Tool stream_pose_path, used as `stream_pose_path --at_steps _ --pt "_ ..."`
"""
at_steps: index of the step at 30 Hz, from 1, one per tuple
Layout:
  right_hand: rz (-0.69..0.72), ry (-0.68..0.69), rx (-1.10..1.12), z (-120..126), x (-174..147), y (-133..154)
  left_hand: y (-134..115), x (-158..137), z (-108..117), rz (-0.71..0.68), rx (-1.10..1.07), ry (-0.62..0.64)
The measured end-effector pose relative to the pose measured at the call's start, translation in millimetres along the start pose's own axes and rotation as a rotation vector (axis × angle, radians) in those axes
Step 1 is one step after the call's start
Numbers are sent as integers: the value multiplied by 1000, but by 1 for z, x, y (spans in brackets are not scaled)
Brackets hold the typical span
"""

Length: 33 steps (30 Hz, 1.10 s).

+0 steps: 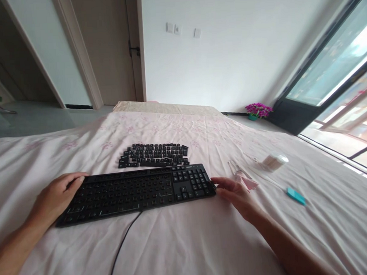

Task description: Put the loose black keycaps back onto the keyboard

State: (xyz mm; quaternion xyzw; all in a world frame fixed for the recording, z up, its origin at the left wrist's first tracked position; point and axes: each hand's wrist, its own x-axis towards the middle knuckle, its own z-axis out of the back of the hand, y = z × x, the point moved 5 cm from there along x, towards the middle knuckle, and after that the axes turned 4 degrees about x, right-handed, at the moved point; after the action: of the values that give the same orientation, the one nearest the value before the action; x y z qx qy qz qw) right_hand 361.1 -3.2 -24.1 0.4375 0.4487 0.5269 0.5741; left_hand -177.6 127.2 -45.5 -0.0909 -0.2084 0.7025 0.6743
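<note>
A black keyboard lies flat on the bedsheet. Its left and middle part has bare sockets, while the number keys at its right end still carry caps. My left hand is closed around the left end, fingers along the far edge. At the right end, my right hand has thumb and fingers closed on the edge; the fingertips are partly hidden. Just beyond the keyboard, loose black keycaps sit in rows. A thin black cable runs from the near edge toward me.
Right of my right hand lie a pink object with metal prongs beside it, a clear box of cotton swabs and a teal object. The pale floral bedsheet is wrinkled. Purple flowers stand by the far wall.
</note>
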Motion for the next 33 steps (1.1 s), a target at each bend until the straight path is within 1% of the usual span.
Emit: stream_pose_path --at_steps 3,7,14,17,22,27,33 --pt "46 -57 -141 6 3 -4 -4 -1 3 -9 5 -11" --pt "160 -115 -334 9 4 2 -4 -1 2 -9 6 -5" --pt "269 -54 -493 4 5 22 -2 0 1 18 5 25" --pt "286 -21 -537 3 6 28 0 1 -1 9 0 27" --pt "296 6 -556 1 3 30 3 3 -2 -3 0 0" --pt "301 9 -523 2 4 26 -3 -1 2 3 5 8" --pt "237 49 -436 5 15 17 -9 -3 5 0 13 -4"
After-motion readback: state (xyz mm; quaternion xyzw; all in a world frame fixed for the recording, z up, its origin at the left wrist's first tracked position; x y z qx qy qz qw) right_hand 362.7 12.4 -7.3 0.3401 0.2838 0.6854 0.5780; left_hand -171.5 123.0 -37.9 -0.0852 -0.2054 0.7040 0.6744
